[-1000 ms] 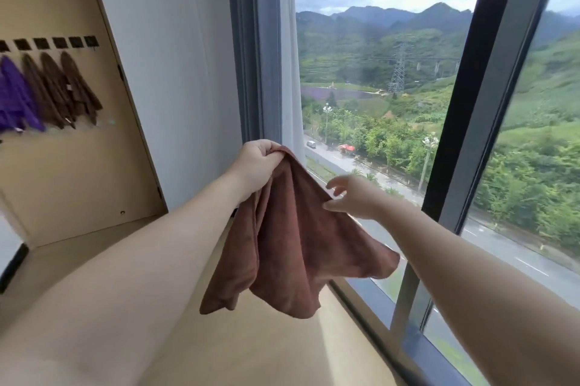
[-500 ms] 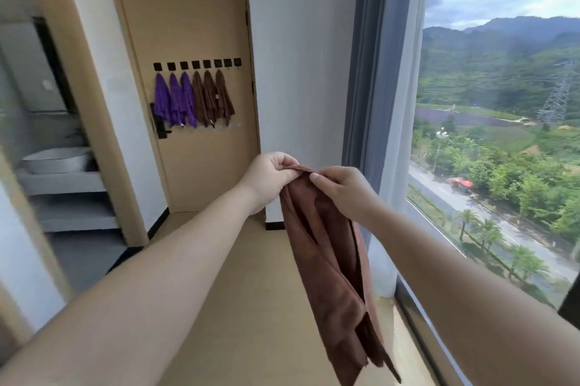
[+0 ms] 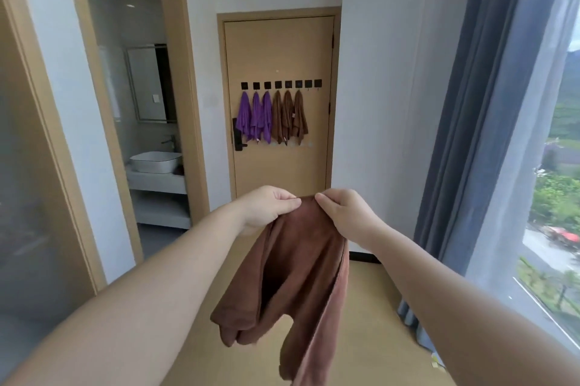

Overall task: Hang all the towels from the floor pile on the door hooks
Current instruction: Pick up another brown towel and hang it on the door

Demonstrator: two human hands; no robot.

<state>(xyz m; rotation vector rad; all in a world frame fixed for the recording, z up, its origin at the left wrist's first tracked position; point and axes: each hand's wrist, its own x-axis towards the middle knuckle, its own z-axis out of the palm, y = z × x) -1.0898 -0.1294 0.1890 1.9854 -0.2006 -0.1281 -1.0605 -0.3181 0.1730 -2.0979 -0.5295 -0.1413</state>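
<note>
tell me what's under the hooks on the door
Three purple towels and three brown towels hang under the hooks; the two rightmost are bare. The door surface behind the towels is covered.

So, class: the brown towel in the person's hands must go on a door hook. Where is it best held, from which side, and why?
Judging by its pose, the top edge: the brown towel hangs limp from there, so the left hand and right hand pinch it from either side, leaving a short span between them that could probably drop over a free hook.
</note>
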